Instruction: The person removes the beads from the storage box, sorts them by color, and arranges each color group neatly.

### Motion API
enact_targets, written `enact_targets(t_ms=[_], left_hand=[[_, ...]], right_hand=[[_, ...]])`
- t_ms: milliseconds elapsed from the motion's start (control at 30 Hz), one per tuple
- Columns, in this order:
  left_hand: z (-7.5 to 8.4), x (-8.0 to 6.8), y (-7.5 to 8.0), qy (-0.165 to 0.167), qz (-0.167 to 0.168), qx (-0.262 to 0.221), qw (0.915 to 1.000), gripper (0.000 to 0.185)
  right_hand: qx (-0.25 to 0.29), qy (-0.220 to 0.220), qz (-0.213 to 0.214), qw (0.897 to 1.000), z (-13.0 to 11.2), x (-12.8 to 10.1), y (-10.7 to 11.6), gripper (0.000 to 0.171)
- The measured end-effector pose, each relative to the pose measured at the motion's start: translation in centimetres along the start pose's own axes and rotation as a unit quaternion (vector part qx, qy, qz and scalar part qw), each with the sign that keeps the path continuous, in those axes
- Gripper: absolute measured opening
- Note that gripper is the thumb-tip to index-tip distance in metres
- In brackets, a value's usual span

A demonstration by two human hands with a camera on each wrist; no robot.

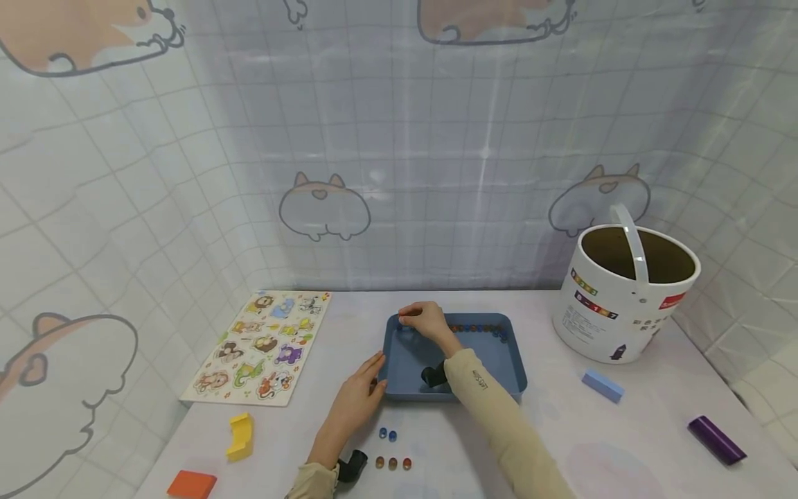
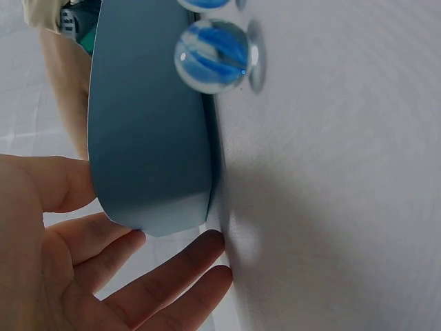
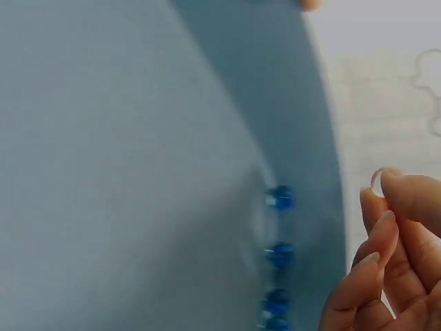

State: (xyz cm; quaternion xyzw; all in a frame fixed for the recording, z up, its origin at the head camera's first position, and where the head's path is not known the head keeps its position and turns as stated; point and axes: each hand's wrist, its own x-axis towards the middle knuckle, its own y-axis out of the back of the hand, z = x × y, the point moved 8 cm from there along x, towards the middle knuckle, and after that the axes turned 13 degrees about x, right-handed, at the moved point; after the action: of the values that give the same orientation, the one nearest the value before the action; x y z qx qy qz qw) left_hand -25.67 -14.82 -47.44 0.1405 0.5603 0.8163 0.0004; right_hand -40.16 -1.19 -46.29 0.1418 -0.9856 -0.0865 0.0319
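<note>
The right hand [image 1: 424, 320] hovers over the far left corner of the blue tray [image 1: 492, 367], fingers curled, pinching a clear marble [image 3: 378, 182] at the fingertips. A row of blue marbles [image 3: 280, 198] lies along the tray's far wall. The left hand [image 1: 358, 398] rests open, fingers straight, against the tray's near left corner on the table [image 1: 561, 443]. 2 blue marbles [image 1: 387, 434] and 3 orange marbles [image 1: 393, 463] sit on the table just right of the left wrist
</note>
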Motion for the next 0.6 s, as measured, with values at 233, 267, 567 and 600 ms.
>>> enact_targets(t_ms=[233,267,567,600], left_hand=[[0.1,-0.1,0.1,-0.001,0.003,-0.004,1.0000,0.051],[0.1,-0.1,0.1,0.000,0.003,-0.004,1.0000,0.051],[0.0,0.0,-0.2,0.002,-0.003,-0.003,1.0000,0.051],[-0.1,0.0,-0.2,0.003,-0.004,-0.004,1.0000,0.051]], right_hand=[[0.080,0.005,-0.006,0.997,-1.4,-1.0,1.8,0.027],[0.086,0.006,-0.009,0.996,-1.6,-1.2,2.0,0.027],[0.090,0.025,-0.042,0.995,-3.6,-3.9,2.8,0.032],[0.089,0.026,-0.046,0.995,-3.7,-4.2,2.9,0.031]])
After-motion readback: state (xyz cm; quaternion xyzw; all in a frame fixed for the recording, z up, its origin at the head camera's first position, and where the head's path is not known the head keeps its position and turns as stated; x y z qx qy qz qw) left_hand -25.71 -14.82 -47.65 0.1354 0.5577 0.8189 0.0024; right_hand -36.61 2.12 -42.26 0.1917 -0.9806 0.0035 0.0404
